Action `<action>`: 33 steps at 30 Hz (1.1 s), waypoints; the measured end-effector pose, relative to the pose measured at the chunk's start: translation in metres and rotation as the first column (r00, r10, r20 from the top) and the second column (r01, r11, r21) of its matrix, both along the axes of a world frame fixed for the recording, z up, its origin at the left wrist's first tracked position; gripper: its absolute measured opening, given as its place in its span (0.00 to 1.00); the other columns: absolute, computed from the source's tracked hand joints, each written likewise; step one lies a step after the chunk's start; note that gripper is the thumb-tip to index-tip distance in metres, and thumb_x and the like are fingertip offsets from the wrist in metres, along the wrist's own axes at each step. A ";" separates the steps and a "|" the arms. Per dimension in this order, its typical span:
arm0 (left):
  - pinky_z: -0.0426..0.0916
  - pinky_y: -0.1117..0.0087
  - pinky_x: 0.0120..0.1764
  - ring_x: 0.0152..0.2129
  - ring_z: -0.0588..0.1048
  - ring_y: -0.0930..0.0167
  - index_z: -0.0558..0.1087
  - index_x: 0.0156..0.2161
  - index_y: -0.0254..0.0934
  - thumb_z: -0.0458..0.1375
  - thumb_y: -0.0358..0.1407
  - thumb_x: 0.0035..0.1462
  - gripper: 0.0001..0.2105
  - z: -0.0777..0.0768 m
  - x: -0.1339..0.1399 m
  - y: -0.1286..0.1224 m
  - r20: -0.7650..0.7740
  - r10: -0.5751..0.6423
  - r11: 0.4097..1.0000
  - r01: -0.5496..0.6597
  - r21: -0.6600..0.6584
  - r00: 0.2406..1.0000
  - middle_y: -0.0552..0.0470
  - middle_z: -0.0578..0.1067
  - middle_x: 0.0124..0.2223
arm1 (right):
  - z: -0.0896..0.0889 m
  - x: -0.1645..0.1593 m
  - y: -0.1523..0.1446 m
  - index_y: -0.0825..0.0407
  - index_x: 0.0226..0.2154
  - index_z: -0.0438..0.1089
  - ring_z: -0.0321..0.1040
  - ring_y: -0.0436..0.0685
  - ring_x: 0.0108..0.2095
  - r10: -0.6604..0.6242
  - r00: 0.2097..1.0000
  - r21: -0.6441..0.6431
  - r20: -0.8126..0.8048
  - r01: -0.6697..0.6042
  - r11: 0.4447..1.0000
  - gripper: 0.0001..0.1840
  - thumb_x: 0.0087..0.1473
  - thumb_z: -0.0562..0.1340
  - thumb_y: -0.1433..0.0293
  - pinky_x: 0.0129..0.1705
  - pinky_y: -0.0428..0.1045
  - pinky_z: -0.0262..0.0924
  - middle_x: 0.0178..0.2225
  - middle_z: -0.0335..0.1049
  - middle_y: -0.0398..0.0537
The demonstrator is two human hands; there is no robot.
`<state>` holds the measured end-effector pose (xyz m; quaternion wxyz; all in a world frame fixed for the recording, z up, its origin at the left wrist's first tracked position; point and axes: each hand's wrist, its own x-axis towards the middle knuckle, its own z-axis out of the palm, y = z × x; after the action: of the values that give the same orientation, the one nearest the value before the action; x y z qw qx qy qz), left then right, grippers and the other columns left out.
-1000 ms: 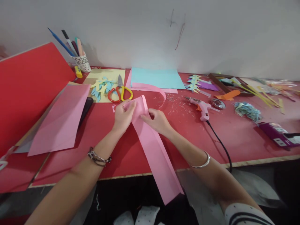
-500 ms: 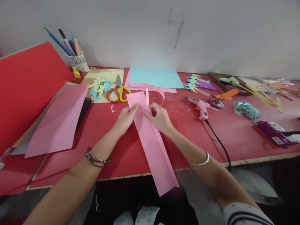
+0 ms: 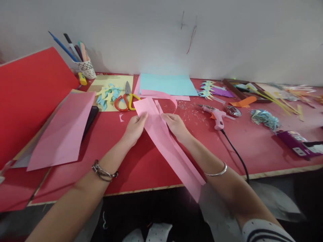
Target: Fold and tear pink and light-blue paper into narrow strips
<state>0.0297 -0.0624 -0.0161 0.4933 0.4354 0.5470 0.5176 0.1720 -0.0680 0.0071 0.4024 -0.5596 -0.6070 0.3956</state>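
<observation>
A long piece of pink paper (image 3: 174,158) slants from above the red table down past its front edge. A narrow strip (image 3: 185,159) runs along its right side, creased from the main part. My left hand (image 3: 136,127) is closed on the left edge near the upper end, thumb on top. Near the top of the strip, my right hand (image 3: 176,126) pinches it between thumb and fingers. A gap shows there between strip and sheet; whether it is torn or only folded, I cannot tell. Just beyond the paper lie scissors (image 3: 127,88) with red and yellow handles.
A pink glue gun (image 3: 214,114) with a black cord lies to the right. Blue and pink sheets (image 3: 168,84) rest by the wall. Paper scraps (image 3: 109,95) lie on a yellow sheet. Leaning red board (image 3: 32,101), pink sheet (image 3: 62,131) and pen cup (image 3: 87,68) are at left.
My right hand has moved slightly right with the strip, and a gap has opened between strip and sheet. The paper's lower end has swung right and up.
</observation>
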 end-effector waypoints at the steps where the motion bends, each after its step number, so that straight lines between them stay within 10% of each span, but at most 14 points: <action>1: 0.61 0.73 0.25 0.20 0.67 0.72 0.65 0.19 0.37 0.57 0.48 0.44 0.16 0.001 0.000 -0.001 -0.016 0.001 1.000 -0.001 0.005 1.000 0.57 0.63 0.15 | 0.000 0.000 0.000 0.51 0.15 0.48 0.44 0.45 0.19 -0.003 0.999 -0.040 -0.037 0.002 0.999 0.17 0.47 0.51 0.63 0.22 0.44 0.42 0.17 0.43 0.37; 33: 0.47 0.74 0.16 0.12 0.55 0.77 0.62 0.15 0.37 0.56 0.42 0.44 0.14 0.016 0.001 -0.009 -0.225 0.024 0.989 0.010 0.149 0.974 0.59 0.55 0.12 | -0.005 0.002 0.000 0.52 0.13 0.53 0.49 0.45 0.17 -0.033 0.995 -0.100 -0.089 0.025 0.995 0.17 0.46 0.55 0.65 0.19 0.44 0.43 0.13 0.47 0.37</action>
<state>0.0308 -0.0711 -0.0005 0.3919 0.5253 0.5610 0.5058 0.1738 -0.0679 0.0020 0.4072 -0.5690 -0.5597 0.4441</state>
